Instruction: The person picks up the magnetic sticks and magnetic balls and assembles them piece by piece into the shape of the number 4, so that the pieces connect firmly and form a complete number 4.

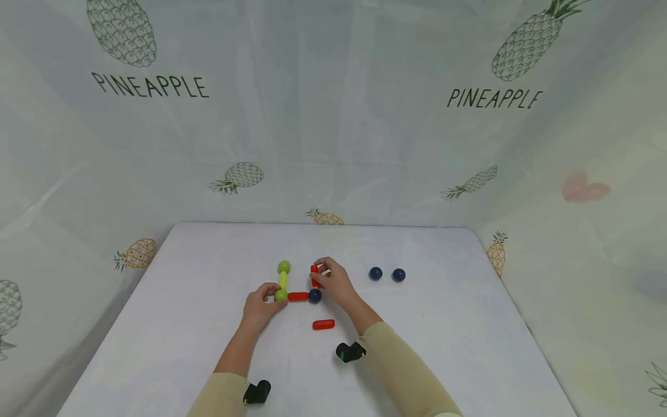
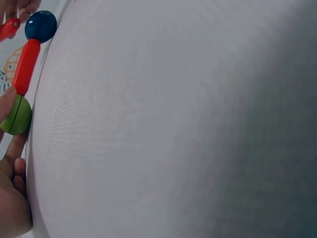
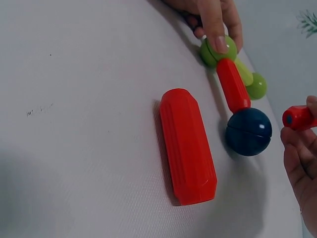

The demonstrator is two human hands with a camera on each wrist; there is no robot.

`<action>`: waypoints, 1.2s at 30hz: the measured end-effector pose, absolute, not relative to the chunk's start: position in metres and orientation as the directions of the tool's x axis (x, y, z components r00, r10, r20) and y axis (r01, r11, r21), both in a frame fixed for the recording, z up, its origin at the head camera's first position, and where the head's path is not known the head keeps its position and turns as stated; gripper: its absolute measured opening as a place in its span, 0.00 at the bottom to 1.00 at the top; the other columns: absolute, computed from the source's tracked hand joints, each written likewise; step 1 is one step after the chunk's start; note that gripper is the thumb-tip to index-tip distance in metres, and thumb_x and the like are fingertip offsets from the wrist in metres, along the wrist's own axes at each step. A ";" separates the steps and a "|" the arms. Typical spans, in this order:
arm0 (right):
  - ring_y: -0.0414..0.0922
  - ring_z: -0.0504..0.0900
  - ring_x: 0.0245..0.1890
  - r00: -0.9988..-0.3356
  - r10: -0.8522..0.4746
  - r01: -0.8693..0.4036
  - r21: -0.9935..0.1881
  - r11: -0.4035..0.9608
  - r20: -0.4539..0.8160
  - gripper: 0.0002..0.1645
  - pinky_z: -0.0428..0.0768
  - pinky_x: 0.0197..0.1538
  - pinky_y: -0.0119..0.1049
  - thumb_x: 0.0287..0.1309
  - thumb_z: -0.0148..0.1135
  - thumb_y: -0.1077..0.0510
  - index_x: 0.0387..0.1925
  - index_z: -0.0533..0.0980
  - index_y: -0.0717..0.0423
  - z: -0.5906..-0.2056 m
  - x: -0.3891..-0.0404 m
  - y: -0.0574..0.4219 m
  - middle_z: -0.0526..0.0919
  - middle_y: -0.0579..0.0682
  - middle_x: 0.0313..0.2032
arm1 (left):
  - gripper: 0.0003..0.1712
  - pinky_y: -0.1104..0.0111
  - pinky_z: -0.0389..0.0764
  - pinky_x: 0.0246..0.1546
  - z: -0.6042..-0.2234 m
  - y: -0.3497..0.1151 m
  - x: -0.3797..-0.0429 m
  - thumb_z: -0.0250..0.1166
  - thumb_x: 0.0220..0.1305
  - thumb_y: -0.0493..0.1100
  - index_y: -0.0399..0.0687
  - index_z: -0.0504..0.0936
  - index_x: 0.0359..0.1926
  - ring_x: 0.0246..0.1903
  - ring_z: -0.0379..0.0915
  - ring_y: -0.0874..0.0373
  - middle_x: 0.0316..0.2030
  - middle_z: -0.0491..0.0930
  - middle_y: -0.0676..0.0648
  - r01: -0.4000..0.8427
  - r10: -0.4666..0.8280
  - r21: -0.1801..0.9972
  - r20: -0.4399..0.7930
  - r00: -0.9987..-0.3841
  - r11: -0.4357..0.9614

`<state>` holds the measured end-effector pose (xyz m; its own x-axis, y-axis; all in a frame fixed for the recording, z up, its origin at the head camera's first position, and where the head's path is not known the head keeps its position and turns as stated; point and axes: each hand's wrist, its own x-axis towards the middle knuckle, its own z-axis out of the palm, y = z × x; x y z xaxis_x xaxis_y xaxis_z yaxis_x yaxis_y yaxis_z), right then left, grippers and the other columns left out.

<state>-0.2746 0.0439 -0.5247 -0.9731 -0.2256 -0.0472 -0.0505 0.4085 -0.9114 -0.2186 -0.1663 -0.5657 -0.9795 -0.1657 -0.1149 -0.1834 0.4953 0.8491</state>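
Observation:
My left hand (image 1: 256, 310) pinches the near green ball (image 1: 281, 296) between thumb and finger. A light green rod (image 1: 283, 280) joins that ball to a second green ball (image 1: 283, 266) farther back. From the near ball a red rod (image 3: 233, 85) runs right to a dark blue ball (image 3: 248, 132). My right hand (image 1: 336, 284) pinches another red rod (image 3: 296, 118) just behind the blue ball. In the right wrist view a small gap shows between that rod's end and the ball. A loose red rod (image 1: 323, 324) lies nearer to me on the white table.
Two more dark blue balls, a left one (image 1: 376, 273) and a right one (image 1: 398, 275), stand apart at the right on the white table (image 1: 443, 336). A pale curtain (image 1: 333, 116) printed with pineapples hangs behind it. Black devices sit at both wrists.

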 end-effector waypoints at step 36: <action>0.44 0.74 0.34 -0.987 -0.136 0.022 -0.917 0.399 -0.082 0.17 0.75 0.37 0.34 0.62 0.65 0.56 0.50 0.75 0.56 -0.555 -0.289 0.034 0.76 0.48 0.36 | 0.22 0.54 0.70 0.50 -0.568 -0.168 -0.220 0.74 0.53 0.39 0.44 0.79 0.50 0.47 0.67 0.47 0.44 0.83 0.44 -0.141 -0.160 0.847 -0.067 -0.985 0.512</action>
